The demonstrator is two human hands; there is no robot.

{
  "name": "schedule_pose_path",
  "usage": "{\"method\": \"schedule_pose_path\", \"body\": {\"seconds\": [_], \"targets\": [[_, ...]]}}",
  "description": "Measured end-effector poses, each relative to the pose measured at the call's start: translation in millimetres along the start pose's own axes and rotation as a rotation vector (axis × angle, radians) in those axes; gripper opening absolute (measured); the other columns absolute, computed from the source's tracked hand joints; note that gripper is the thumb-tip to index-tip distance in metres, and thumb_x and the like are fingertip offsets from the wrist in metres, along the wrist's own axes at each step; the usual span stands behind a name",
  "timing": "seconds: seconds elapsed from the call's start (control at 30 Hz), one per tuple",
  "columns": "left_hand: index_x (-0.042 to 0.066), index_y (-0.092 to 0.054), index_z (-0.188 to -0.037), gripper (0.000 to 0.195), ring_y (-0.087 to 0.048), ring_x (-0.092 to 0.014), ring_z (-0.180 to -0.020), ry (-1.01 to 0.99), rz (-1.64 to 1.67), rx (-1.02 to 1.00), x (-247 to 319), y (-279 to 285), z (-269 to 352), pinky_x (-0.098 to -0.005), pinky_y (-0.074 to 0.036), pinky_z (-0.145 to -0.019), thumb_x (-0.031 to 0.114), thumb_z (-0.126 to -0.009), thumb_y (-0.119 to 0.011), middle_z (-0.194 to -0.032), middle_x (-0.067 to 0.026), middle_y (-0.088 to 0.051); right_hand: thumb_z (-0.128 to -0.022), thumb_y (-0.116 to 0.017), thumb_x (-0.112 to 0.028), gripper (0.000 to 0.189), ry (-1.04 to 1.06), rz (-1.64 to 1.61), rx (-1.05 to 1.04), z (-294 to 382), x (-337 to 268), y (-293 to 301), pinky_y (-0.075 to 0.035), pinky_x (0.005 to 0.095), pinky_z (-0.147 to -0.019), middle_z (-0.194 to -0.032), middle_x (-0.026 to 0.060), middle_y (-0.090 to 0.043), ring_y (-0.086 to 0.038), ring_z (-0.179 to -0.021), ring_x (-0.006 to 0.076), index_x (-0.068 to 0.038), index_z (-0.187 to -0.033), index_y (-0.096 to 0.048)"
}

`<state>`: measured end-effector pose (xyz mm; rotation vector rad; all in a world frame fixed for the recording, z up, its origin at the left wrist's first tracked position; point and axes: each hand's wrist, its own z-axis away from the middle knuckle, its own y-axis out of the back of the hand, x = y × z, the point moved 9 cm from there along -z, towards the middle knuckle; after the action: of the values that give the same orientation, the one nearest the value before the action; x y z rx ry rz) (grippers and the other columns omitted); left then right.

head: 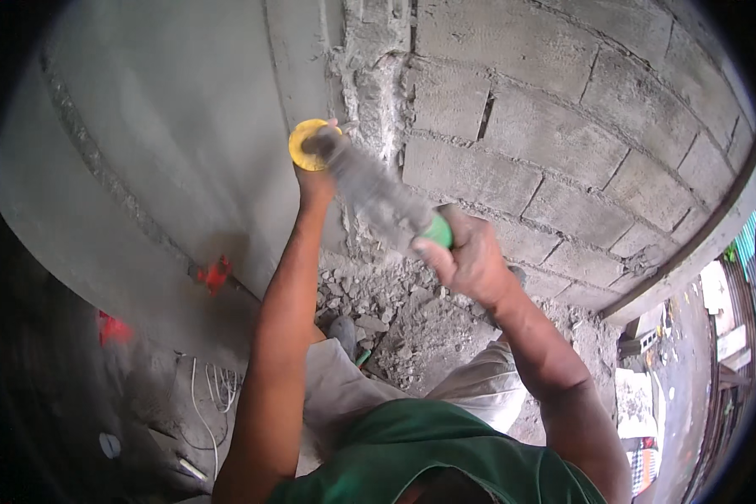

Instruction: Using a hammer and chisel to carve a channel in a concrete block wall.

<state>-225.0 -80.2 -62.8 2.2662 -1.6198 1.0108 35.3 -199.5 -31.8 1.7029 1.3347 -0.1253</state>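
My left hand (315, 183) grips a chisel beneath its round yellow hand guard (302, 142); the guard hides most of the fingers, and the blade is hard to make out. My right hand (475, 258) is closed around the green grip (440, 232) of a hammer. Motion blurs the hammer's grey shaft (384, 189), which reaches up-left to a dark head (325, 146) over the guard. Whether head and chisel touch cannot be told. Just beyond the left hand runs a rough, chipped vertical channel (378, 107) in the wall corner.
Smooth grey plaster (183, 126) covers the left wall; concrete blocks (542, 120) form the right one. Broken rubble (409, 315) lies around my feet. A red fitting (215, 274) sits in a groove on the left. White cable (201, 403) lies at lower left.
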Motion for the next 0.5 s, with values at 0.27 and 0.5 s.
{"method": "schedule_pose_path", "body": {"seconds": [0.27, 0.5], "targets": [[0.001, -0.065, -0.107, 0.026, -0.064, -0.020, -0.094, -0.138, -0.267, 0.015, -4, 0, -8, -0.0328, -0.048, -0.088, 0.015, -0.086, -0.072, -0.106, -0.0078, -0.069, -0.084, -0.061, -0.059, 0.055, 0.110, 0.636, -0.109, -58, 5, -26, -0.050, 0.0444, -0.052, -0.061, 0.0144, -0.060, -0.063, -0.057, 0.0347, -0.004, -0.082, -0.056], [0.002, -0.062, -0.111, 0.028, -0.062, -0.018, -0.099, -0.054, -0.169, 0.026, -7, 9, -2, -0.0331, -0.048, -0.090, 0.013, -0.087, -0.071, -0.109, -0.0056, -0.067, -0.085, -0.060, -0.057, 0.052, 0.459, 0.456, -0.072, -22, -98, -28, -0.050, 0.0452, -0.051, -0.061, 0.0151, -0.062, -0.064, -0.058, 0.0342, -0.005, -0.086, -0.059]]}}
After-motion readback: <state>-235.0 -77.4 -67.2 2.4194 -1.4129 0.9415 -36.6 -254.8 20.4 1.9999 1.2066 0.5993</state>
